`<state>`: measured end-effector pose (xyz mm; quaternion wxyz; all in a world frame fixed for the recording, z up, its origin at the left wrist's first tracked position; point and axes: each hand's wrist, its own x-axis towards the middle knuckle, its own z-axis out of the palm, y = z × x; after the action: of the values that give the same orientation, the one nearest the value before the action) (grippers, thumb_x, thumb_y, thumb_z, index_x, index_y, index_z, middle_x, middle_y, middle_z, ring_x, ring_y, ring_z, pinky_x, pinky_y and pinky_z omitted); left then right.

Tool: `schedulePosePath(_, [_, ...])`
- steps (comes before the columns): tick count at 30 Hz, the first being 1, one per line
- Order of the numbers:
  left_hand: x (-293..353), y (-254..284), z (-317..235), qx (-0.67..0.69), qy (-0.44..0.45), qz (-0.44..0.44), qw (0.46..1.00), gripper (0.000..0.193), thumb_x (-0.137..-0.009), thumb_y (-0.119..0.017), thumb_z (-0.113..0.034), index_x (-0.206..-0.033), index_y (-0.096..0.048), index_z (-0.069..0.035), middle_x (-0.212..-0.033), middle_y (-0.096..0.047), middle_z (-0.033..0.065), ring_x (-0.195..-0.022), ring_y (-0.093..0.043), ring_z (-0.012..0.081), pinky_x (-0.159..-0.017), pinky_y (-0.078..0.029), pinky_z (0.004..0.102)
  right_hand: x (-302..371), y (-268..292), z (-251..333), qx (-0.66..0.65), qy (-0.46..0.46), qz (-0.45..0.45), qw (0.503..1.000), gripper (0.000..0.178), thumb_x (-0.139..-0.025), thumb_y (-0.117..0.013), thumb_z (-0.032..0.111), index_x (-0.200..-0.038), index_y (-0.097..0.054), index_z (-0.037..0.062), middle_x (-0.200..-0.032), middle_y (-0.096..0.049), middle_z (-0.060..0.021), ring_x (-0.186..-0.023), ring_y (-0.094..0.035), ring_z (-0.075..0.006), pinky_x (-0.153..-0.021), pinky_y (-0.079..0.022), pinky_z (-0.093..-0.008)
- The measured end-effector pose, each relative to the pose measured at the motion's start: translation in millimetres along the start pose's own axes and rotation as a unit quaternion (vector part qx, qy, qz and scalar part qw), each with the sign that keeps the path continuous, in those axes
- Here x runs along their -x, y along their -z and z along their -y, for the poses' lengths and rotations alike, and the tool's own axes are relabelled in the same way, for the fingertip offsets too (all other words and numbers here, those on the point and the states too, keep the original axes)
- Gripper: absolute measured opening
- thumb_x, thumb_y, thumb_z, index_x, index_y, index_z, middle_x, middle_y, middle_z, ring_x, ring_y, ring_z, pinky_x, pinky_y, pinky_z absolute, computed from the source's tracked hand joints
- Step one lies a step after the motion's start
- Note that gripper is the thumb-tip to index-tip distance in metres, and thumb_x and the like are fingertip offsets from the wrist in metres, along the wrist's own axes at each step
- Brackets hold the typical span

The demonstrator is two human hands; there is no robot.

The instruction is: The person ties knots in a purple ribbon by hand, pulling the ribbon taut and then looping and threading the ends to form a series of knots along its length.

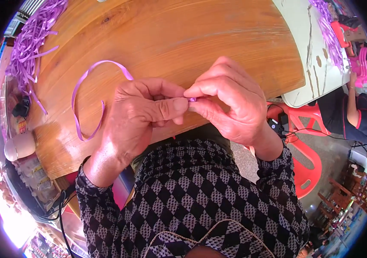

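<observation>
A narrow purple ribbon (75, 99) curls over the wooden table and runs up behind my left hand (142, 105). Its end comes out as a small purple bit between the fingertips of both hands. My left thumb and index finger are pressed together on the ribbon. Opposite, my right hand (230, 103) pinches the same bit between thumb and forefinger, its other fingers bent. The hands meet just above the table's near edge. What shape the ribbon has between the fingertips is mostly hidden.
The wooden table (179, 38) fills the middle. A heap of purple ribbons (31, 43) hangs at its far left, with more purple ribbons (329, 36) on a white marbled table (306, 64) at right. A red plastic chair (306, 165) stands right; another person (359, 109) sits beyond.
</observation>
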<state>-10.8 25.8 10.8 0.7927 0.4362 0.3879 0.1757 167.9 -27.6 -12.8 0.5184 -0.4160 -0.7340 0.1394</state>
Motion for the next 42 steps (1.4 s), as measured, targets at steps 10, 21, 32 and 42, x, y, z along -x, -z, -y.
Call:
schedulePosePath(10, [0.6, -13.5, 3.0, 0.038, -0.025, -0.092, 0.995, 0.011, -0.074, -0.066, -0.006, -0.079, -0.062, 0.003, -0.062, -0.059, 0.0053, -0.048, -0.050, 0.0078, -0.044, -0.034, 0.0171, 8.9, 10.9, 4.9, -0.186, -0.191, 0.030, 0.963, 0.027, -0.070, -0.070, -0.002, -0.095, -0.060, -0.0069, -0.077, -0.060, -0.0120, -0.075, -0.058, -0.0169, -0.065, -0.048, -0.0249])
schedulePosePath(21, [5.1, -24.4, 9.8, -0.114, -0.115, -0.151, 0.975, 0.009, -0.076, -0.064, -0.005, -0.081, -0.062, 0.003, -0.066, -0.058, 0.0022, -0.057, -0.050, 0.0068, -0.052, -0.039, 0.0193, 9.4, 4.1, 9.6, -0.070, -0.126, -0.021, 0.989, 0.010, -0.072, -0.062, -0.009, -0.081, -0.061, -0.0057, -0.068, -0.055, -0.0075, -0.058, -0.050, -0.0135, -0.051, -0.037, -0.0233])
schedulePosePath(32, [3.2, -20.4, 18.7, -0.433, -0.374, -0.164, 0.804, 0.010, -0.069, -0.064, 0.004, -0.077, -0.060, -0.001, -0.063, -0.054, 0.0067, -0.052, -0.050, 0.0139, -0.047, -0.039, 0.0255, 8.1, 3.6, 14.8, -0.065, -0.201, 0.019, 0.977, 0.008, -0.071, -0.059, -0.010, -0.077, -0.060, -0.0038, -0.066, -0.053, -0.0062, -0.057, -0.049, -0.0118, -0.050, -0.036, -0.0223])
schedulePosePath(42, [6.2, -20.5, 17.6, -0.336, -0.303, -0.119, 0.884, 0.010, -0.071, -0.065, 0.002, -0.080, -0.062, 0.000, -0.066, -0.056, 0.0087, -0.057, -0.054, 0.0187, -0.052, -0.042, 0.0275, 10.2, 6.4, 8.6, -0.314, -0.387, 0.021, 0.867, 0.007, -0.073, -0.054, -0.007, -0.076, -0.060, -0.0053, -0.067, -0.056, -0.0031, -0.061, -0.052, -0.0081, -0.052, -0.038, -0.0196])
